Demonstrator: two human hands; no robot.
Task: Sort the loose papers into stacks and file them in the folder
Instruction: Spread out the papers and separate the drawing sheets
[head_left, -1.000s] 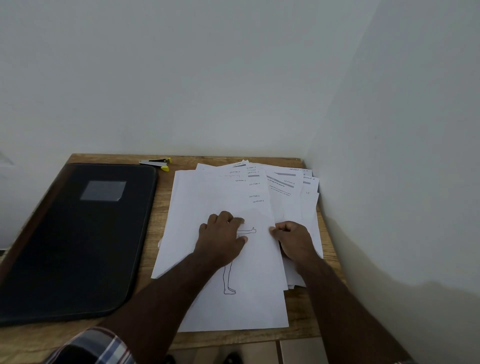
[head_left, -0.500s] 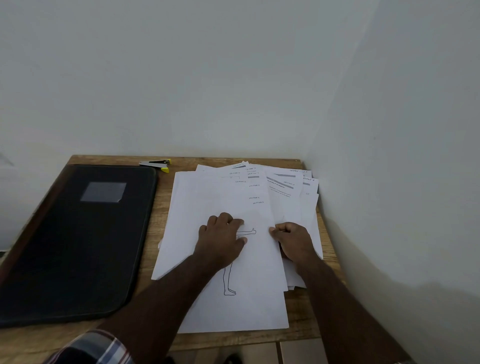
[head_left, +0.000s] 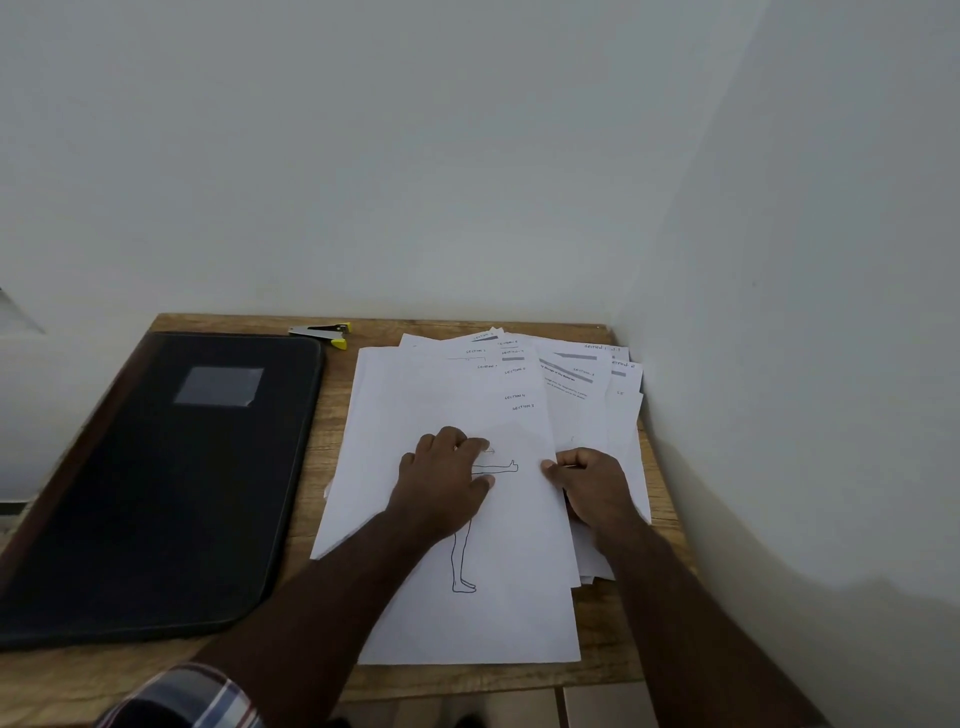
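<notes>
A fanned pile of loose white papers (head_left: 582, 395) covers the right half of the wooden table. The top sheet (head_left: 498, 618) carries a line drawing of a standing figure. My left hand (head_left: 447, 478) lies on that sheet, palm down over the drawing, fingers bent at the knuckles. My right hand (head_left: 587, 483) pinches the right edge of the top sheet, fingers curled. A closed black folder (head_left: 156, 478) with a grey label window lies flat on the left half of the table.
A small black and yellow staple remover (head_left: 322, 332) lies at the table's (head_left: 306, 467) back edge, between folder and papers. White walls close off the back and the right side. Tiled floor shows below the front edge.
</notes>
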